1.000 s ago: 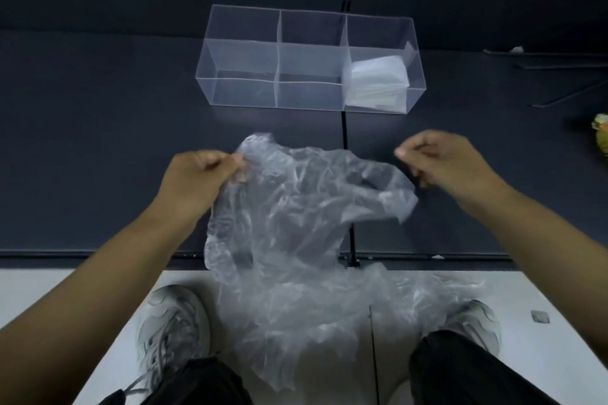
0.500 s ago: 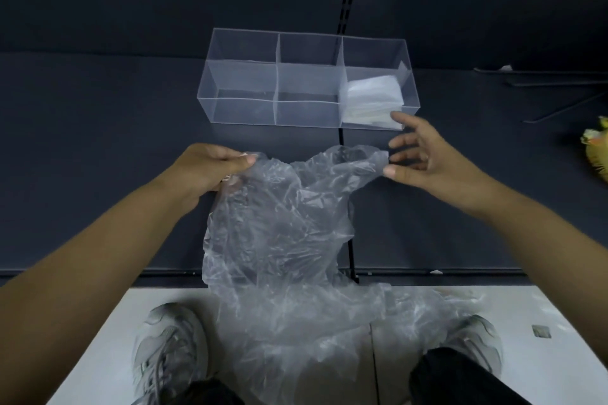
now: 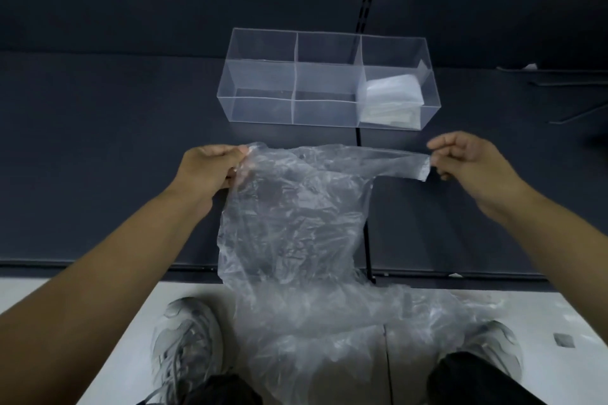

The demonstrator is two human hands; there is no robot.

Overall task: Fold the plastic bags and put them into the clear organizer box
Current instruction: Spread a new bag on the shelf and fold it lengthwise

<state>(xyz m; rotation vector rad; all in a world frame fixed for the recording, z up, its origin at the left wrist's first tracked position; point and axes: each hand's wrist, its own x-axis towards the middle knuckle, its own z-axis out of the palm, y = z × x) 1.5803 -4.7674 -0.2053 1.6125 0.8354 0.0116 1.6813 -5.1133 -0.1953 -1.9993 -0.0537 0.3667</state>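
Note:
A crumpled clear plastic bag [image 3: 296, 223] hangs stretched between my two hands over the dark table [image 3: 98, 158]. Its lower part drapes past the table's front edge toward the floor. My left hand [image 3: 210, 171] grips the bag's left top corner. My right hand [image 3: 467, 161] pinches the end of the right handle strip, pulled out sideways. Beyond the bag stands the clear organizer box [image 3: 260, 102] with three compartments. A folded white bag [image 3: 391, 99] lies in its right compartment; the other two hold nothing.
The table's front edge [image 3: 98, 265] runs below my forearms, with a pale floor beneath it. My two grey shoes [image 3: 187, 345] show at the bottom. Thin dark rods [image 3: 572, 84] lie at the far right of the table.
My right hand has taken the bag's right handle and pulled it out to the right. The top edge is now stretched wide between both hands.

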